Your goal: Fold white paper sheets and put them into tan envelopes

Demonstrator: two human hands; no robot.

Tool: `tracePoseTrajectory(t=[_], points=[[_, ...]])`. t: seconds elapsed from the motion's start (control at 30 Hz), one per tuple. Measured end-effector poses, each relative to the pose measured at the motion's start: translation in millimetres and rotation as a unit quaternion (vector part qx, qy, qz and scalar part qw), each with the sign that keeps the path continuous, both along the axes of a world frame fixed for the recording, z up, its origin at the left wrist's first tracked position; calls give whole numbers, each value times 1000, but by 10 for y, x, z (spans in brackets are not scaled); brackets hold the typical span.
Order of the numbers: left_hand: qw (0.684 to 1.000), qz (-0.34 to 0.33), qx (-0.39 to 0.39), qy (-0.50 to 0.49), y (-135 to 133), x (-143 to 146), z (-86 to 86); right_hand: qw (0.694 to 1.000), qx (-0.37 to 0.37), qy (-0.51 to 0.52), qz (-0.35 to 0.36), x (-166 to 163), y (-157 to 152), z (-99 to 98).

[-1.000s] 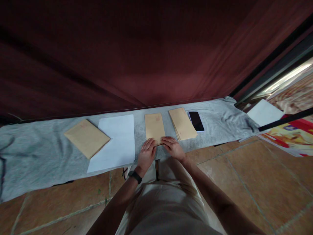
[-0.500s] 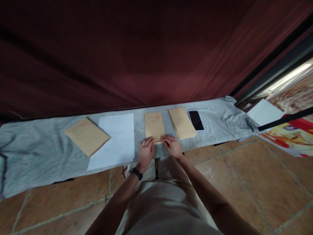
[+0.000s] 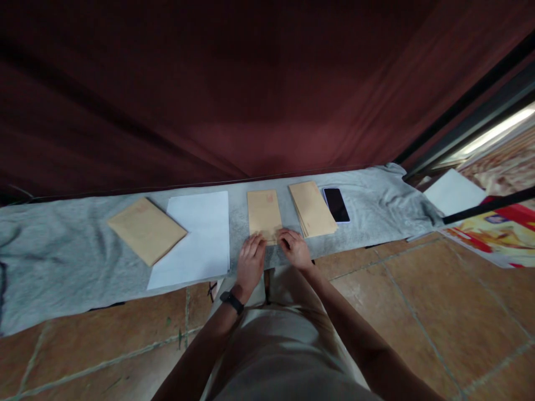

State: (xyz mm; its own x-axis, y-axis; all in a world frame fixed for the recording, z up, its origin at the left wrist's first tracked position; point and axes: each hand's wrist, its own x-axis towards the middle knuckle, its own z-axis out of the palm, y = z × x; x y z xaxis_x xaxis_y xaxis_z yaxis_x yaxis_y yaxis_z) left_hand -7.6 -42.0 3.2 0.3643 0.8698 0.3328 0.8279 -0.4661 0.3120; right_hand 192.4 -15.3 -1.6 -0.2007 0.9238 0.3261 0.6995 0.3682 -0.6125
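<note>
A brown paper envelope [image 3: 264, 210] lies on the grey cloth in front of me, its near end between my hands. My left hand [image 3: 251, 255], with a dark watch on the wrist, has its fingers closed at the near left corner. At the near right corner my right hand [image 3: 295, 249] pinches the edge with curled fingers. The fingertips partly cover the near edge, which looks folded. A stack of brown envelopes [image 3: 312, 209] rests just right of it. Further left, more brown envelopes [image 3: 147, 231] lie slanted, overlapping a stack of white paper [image 3: 200, 236].
A phone [image 3: 336, 205] lies right of the envelope stack. Grey cloth [image 3: 376, 200] covers the long narrow surface, with a dark red curtain [image 3: 267, 139] behind it. At the right stand a dark metal frame [image 3: 463, 120] and a colourful printed box [image 3: 497, 228]. Tiled floor [image 3: 401, 295] shows below.
My left hand has shifted very slightly at the envelope's near edge, and my right fingers have curled a little more. The envelopes, paper and phone lie as before.
</note>
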Motion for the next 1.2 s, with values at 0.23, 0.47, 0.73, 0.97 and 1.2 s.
tracePoseTrajectory(t=[0.23,0.47,0.73,0.97,1.2], points=[[995,-47,-37,81,-223,76,35,1000,10,-5,0,6,7,-13],[993,-46,-49,97,-198,92,67,999,29,-29,16,-152,-143,40],[991,-50,-57,114,-208,51,-24,997,-5,-51,52,-569,-467,121],[992,-43,-58,100,-222,39,71,995,-16,-96,34,-486,-498,82],[993,-22,-66,98,-265,-67,88,991,-2,-130,11,-474,-550,27]])
